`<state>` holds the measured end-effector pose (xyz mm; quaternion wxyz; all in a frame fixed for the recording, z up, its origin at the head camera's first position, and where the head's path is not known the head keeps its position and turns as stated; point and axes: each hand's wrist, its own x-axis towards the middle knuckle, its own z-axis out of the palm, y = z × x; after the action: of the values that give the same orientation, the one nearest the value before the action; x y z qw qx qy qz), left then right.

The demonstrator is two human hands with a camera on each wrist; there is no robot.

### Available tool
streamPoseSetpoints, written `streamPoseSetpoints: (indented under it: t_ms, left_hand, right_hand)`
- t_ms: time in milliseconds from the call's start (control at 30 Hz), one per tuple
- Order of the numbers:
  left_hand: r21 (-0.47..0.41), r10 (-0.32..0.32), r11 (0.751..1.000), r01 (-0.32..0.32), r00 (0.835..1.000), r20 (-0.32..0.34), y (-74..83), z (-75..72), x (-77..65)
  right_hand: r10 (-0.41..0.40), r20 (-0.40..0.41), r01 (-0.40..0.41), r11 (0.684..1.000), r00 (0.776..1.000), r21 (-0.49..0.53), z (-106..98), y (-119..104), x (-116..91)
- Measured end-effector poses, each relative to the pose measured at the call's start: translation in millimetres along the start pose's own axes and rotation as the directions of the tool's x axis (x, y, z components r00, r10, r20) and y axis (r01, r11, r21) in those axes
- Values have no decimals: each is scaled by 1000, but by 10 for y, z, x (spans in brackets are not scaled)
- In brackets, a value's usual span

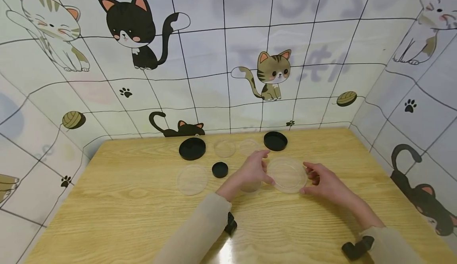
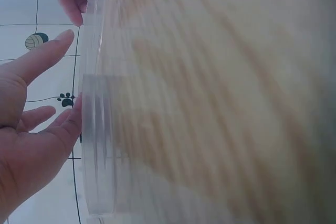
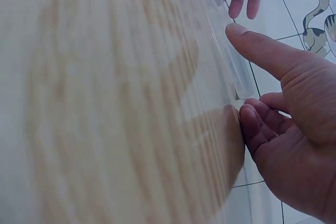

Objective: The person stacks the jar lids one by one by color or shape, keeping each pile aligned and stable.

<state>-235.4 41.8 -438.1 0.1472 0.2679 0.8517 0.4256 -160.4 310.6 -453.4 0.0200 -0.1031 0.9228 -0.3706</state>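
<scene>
A large clear round shallow dish (image 1: 287,175) lies flat on the wooden table between both hands. My left hand (image 1: 254,169) is at its left rim, thumb and fingers spread apart. At the right rim is my right hand (image 1: 324,182), its thumb near the front edge and forefinger near the back edge. In the left wrist view the left hand (image 2: 39,129) stands beside a clear dish wall (image 2: 98,145). The right wrist view has the right thumb (image 3: 265,48) by the clear dish rim (image 3: 231,51). Another clear disc (image 1: 251,187) is partly hidden under the left forearm.
Black round shallow lids stand at the back left (image 1: 192,149) and back right (image 1: 275,141), with a small black lid (image 1: 219,170) nearer the middle. Clear discs lie at the left (image 1: 192,180) and at the back (image 1: 225,148). A cat-print cloth (image 1: 214,58) backs the table.
</scene>
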Motion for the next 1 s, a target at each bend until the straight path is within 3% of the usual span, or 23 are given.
streamPoseSetpoints:
  t_ms: [167, 400, 667, 1000]
  left_hand:
    - [93, -12, 996, 7, 999, 50, 18, -34, 76]
    - [94, -38, 995, 27, 992, 121, 26, -67, 132]
    - [132, -43, 991, 24, 989, 143, 16, -82, 150]
    - [35, -30, 999, 25, 990, 138, -11, -80, 147]
  right_hand:
    - [13, 11, -12, 999, 1000, -32, -6, 16, 24]
    - [8, 11, -8, 999, 1000, -35, -12, 45, 42]
    - [1, 11, -1, 1000, 1000, 25, -3, 73, 44]
    - [41, 0, -41, 997, 999, 69, -17, 82, 2]
